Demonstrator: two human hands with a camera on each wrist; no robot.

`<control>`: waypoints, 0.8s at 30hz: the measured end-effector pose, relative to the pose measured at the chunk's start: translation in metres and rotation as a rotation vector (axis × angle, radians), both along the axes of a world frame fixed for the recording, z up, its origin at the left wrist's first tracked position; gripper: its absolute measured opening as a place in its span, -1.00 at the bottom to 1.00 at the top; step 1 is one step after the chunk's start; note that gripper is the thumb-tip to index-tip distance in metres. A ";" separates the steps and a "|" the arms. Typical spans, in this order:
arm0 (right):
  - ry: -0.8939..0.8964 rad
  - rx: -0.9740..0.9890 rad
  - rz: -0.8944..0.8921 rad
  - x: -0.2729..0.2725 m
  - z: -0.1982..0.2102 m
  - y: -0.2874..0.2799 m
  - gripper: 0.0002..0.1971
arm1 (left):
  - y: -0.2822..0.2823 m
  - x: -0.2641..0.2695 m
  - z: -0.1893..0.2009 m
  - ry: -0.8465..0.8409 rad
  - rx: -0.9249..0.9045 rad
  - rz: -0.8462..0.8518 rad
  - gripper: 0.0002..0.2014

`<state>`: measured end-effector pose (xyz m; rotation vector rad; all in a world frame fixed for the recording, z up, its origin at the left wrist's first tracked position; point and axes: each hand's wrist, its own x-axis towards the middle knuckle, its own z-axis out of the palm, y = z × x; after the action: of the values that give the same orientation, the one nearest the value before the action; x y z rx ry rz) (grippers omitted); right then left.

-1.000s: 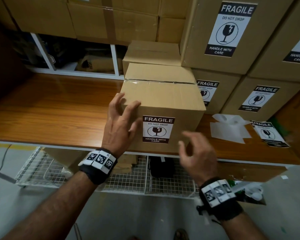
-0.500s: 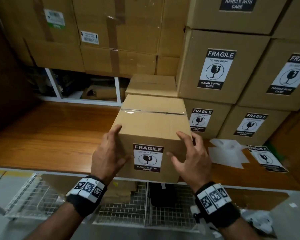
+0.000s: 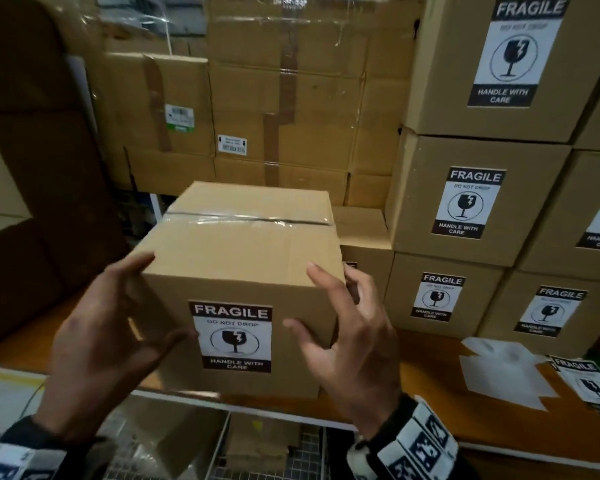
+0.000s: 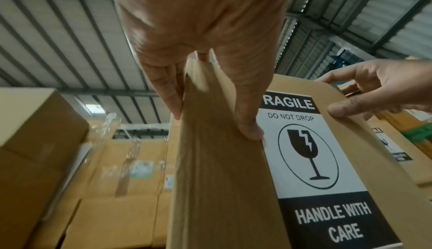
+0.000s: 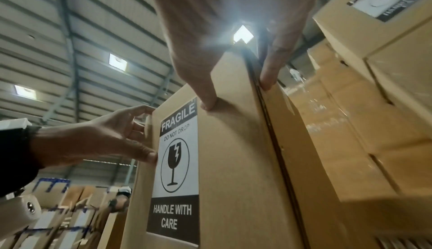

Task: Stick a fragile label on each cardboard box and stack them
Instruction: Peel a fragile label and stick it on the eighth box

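Observation:
A taped cardboard box point(image 3: 243, 251) with a black-and-white FRAGILE label point(image 3: 234, 336) on its near face is held between both hands, near the front edge of the wooden table point(image 3: 430, 358). My left hand point(image 3: 118, 323) clasps the left front corner, thumb on the front face beside the label, fingers along the side. My right hand point(image 3: 343, 334) clasps the right front corner the same way. The left wrist view shows the left hand point(image 4: 205, 68) straddling the box edge point(image 4: 210, 179). The right wrist view shows the right hand point(image 5: 233, 40) over the opposite corner point(image 5: 233, 160).
A stack of labelled boxes point(image 3: 475, 202) rises at the right. A small plain box point(image 3: 361, 226) sits behind the held one, with large cartons point(image 3: 284, 98) at the back. White backing paper point(image 3: 499, 372) and spare labels point(image 3: 586, 379) lie on the table's right. Wire baskets point(image 3: 309, 455) hang below.
Both hands have closed onto the box's front corners. The box now appears higher and nearer to me than before, against the stack behind it.

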<state>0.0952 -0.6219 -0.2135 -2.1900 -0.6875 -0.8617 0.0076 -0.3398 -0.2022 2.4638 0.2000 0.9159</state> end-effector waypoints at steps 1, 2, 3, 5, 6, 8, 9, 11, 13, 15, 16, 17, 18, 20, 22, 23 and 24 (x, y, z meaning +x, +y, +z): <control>-0.040 0.021 0.015 0.001 0.014 0.006 -0.21 | 0.005 -0.001 0.014 -0.035 0.012 0.016 0.20; -0.079 0.040 0.026 0.003 0.029 0.012 -0.21 | 0.009 -0.002 0.028 -0.069 0.015 0.023 0.20; -0.115 0.059 0.033 0.007 0.044 0.016 -0.21 | 0.013 0.000 0.042 -0.104 0.012 0.020 0.19; -0.181 0.091 0.040 0.017 0.072 0.021 -0.23 | 0.018 0.009 0.069 -0.166 0.020 0.001 0.18; -0.206 0.100 0.037 0.024 0.087 0.023 -0.24 | 0.018 0.015 0.083 -0.197 0.028 -0.014 0.16; -0.239 0.109 0.023 0.041 0.113 0.023 -0.25 | 0.015 0.034 0.110 -0.262 0.050 -0.055 0.11; -0.253 0.110 0.010 0.050 0.125 0.022 -0.25 | 0.013 0.047 0.121 -0.287 0.062 -0.070 0.08; -0.277 0.104 -0.021 0.072 0.146 0.016 -0.26 | 0.007 0.078 0.140 -0.313 0.060 -0.075 0.06; -0.283 0.091 -0.057 0.098 0.162 0.006 -0.25 | -0.002 0.112 0.153 -0.319 0.045 -0.083 0.08; -0.262 0.085 -0.091 0.125 0.173 -0.006 -0.23 | -0.014 0.149 0.165 -0.316 0.056 -0.109 0.10; -0.246 0.085 -0.107 0.139 0.176 -0.013 -0.22 | -0.020 0.166 0.169 -0.302 0.063 -0.120 0.10; -0.228 0.084 -0.119 0.153 0.177 -0.020 -0.22 | -0.027 0.184 0.173 -0.282 0.077 -0.129 0.10; -0.209 0.083 -0.129 0.165 0.177 -0.027 -0.22 | -0.033 0.201 0.176 -0.262 0.097 -0.136 0.10; -0.174 0.076 -0.146 0.190 0.173 -0.038 -0.23 | -0.041 0.233 0.177 -0.219 0.141 -0.144 0.10; -0.130 0.058 -0.153 0.212 0.167 -0.045 -0.24 | -0.045 0.259 0.173 -0.181 0.152 -0.139 0.10; -0.104 0.044 -0.153 0.220 0.164 -0.046 -0.24 | -0.046 0.269 0.170 -0.160 0.149 -0.135 0.11; -0.076 0.028 -0.150 0.228 0.160 -0.047 -0.24 | -0.046 0.277 0.166 -0.139 0.145 -0.132 0.11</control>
<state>0.3234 -0.6690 -0.0535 -2.2149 -0.5485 -1.0297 0.2845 -0.3855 -0.0366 2.4963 -0.0782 1.0725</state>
